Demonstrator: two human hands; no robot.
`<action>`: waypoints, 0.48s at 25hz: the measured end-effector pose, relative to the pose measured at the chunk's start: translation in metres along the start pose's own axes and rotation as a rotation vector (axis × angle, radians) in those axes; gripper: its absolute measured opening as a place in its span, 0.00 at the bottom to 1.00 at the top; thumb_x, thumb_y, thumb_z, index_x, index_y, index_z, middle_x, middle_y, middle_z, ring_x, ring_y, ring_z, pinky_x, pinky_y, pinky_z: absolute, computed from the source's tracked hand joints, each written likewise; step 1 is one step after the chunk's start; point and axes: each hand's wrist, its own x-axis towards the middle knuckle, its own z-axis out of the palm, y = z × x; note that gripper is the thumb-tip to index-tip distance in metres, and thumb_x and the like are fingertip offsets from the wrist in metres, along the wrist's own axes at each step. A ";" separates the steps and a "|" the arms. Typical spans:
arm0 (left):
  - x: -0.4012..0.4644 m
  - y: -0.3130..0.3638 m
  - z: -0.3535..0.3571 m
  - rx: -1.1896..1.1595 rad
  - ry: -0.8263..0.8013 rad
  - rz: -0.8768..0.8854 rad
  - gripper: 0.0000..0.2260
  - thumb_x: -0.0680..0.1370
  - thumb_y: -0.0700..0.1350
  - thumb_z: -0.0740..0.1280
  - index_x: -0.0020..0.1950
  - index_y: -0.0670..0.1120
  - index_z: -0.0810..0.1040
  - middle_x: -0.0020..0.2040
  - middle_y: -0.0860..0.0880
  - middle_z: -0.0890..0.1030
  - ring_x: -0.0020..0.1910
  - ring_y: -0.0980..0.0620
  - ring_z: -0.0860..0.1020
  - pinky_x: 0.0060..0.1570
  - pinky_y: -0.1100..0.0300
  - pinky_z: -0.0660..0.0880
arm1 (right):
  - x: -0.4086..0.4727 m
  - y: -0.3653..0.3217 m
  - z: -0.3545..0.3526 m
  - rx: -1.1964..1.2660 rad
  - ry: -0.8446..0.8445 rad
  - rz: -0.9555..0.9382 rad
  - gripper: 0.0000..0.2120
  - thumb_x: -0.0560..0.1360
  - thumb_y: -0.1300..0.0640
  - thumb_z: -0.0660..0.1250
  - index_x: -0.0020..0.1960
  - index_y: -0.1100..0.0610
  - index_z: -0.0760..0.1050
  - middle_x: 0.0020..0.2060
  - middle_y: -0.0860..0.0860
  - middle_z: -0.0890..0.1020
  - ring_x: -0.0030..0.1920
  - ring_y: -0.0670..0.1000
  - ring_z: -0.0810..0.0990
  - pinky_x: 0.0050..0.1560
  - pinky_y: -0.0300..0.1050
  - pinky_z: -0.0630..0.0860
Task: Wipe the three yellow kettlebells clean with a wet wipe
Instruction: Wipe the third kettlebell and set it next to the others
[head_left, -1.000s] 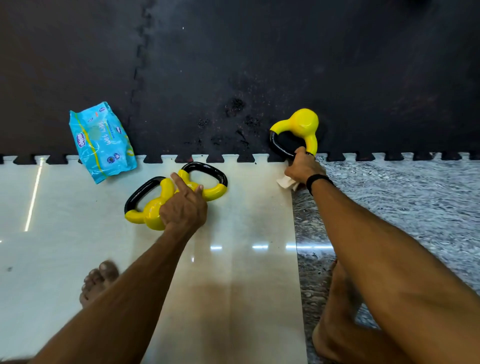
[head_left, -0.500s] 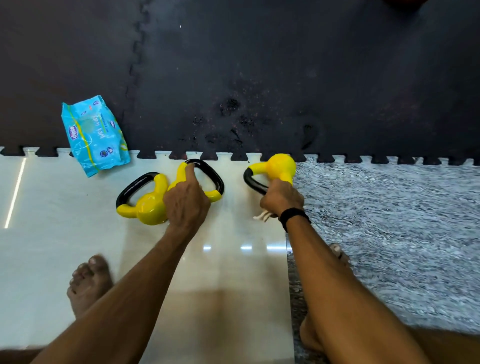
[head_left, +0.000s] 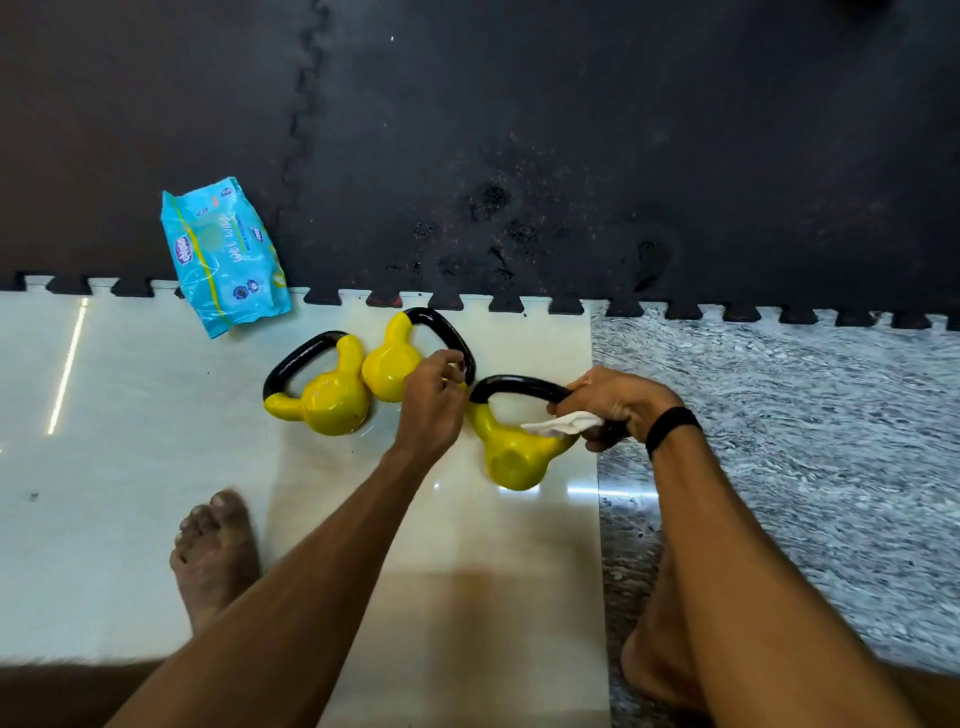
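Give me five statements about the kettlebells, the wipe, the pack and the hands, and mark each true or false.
1. The right hand grips the black handle of the nearest kettlebell. True.
2. The white wet wipe lies loose on the black mat. False: it is held in the right hand, against that kettlebell's handle.
3. The blue wet wipe pack lies partly on the black foam mat, partly on the pale tile. True.
4. All three kettlebells stand on the black mat. False: the left kettlebell and the middle kettlebell lie on the pale tile, and the nearest is over the tile too.
5. The left hand grips the pack. False: it is at the middle kettlebell, far from the pack.
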 end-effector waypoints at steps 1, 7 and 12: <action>-0.003 -0.001 0.003 0.035 0.022 -0.015 0.15 0.72 0.37 0.59 0.57 0.38 0.76 0.47 0.40 0.81 0.46 0.39 0.79 0.43 0.50 0.76 | 0.005 0.007 -0.001 0.025 0.046 0.019 0.06 0.72 0.61 0.69 0.39 0.64 0.75 0.19 0.53 0.73 0.18 0.48 0.69 0.25 0.37 0.74; -0.037 0.010 0.032 0.312 -0.110 -0.217 0.19 0.76 0.60 0.63 0.54 0.45 0.72 0.53 0.45 0.78 0.54 0.42 0.76 0.49 0.52 0.69 | 0.008 0.036 -0.011 -0.012 0.103 0.130 0.06 0.69 0.64 0.72 0.39 0.64 0.76 0.30 0.59 0.78 0.27 0.54 0.76 0.25 0.40 0.75; -0.044 0.018 0.052 0.409 -0.366 -0.196 0.24 0.76 0.59 0.65 0.64 0.44 0.67 0.63 0.42 0.69 0.61 0.38 0.73 0.55 0.49 0.70 | 0.023 0.027 -0.019 0.403 0.571 -0.128 0.04 0.69 0.62 0.74 0.38 0.57 0.78 0.43 0.61 0.83 0.39 0.59 0.82 0.40 0.55 0.82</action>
